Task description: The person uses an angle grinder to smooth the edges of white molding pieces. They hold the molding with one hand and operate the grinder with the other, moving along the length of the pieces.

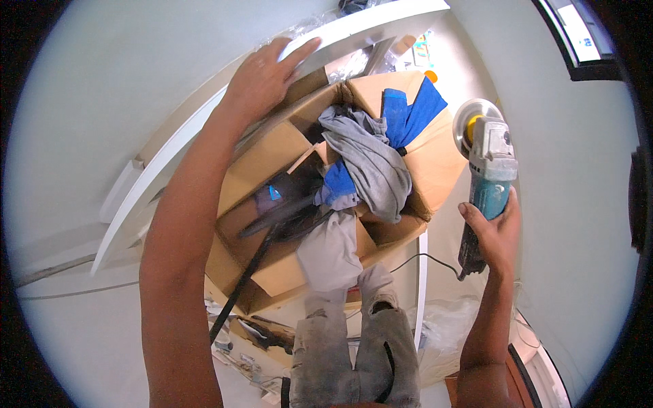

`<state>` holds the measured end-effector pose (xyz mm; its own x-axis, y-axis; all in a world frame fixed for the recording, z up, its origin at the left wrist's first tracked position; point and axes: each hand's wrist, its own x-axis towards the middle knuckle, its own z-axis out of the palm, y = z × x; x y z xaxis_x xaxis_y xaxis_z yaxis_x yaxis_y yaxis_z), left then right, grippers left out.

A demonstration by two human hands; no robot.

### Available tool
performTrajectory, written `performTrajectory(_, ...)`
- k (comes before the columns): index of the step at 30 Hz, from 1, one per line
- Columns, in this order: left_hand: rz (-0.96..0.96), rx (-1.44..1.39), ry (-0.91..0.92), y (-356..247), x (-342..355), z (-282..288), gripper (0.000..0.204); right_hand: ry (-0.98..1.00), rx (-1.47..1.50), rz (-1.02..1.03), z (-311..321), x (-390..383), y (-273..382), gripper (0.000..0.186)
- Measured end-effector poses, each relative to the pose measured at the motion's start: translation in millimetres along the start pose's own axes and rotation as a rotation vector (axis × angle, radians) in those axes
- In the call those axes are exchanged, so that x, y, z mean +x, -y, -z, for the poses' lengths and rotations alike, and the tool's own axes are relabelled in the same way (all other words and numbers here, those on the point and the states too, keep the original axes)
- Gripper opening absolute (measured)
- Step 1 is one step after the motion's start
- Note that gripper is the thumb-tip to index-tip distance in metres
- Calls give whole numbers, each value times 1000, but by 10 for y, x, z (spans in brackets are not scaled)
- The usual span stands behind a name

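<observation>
My left hand [265, 78] grips a long white strip [354, 24] near the top, its fingers over the upper edge. On the right, my right hand [493, 231] is closed around the body of a teal and grey angle grinder [490, 183], held upright with its disc [469, 122] at the top and a cord hanging from the bottom. Between my hands an open cardboard box [435, 163] holds grey cloth [367, 163], blue cloth [415, 119] and dark items I cannot make out clearly.
Pale walls [558, 224] stand at both sides. A dark-framed opening [581, 71] is at upper right. A black pole [238, 292] leans across the box's lower left. Plastic sheeting [442, 319], cables and scraps lie around my legs. Another white strip [422, 285] stands right of my legs.
</observation>
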<state>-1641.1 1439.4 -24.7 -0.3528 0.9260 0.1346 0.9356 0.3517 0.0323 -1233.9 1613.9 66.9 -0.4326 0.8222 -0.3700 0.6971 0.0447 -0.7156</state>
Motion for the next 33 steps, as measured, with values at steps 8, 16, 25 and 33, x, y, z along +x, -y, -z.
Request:
performTrajectory(8,-65,-24,-9,40,286,1,63,-29,10,-65,98,38,-314,63)
performTrajectory(16,-100,-158,-148,162,272,-84,48,-11,56,-33,50,50,-315,61)
performTrajectory(25,403,-105,280,436,-435,286,68,136,135,56,-208,147,196,56)
performTrajectory(33,571,-123,409,704,-1173,438,62,319,19,100,-598,246,594,62)
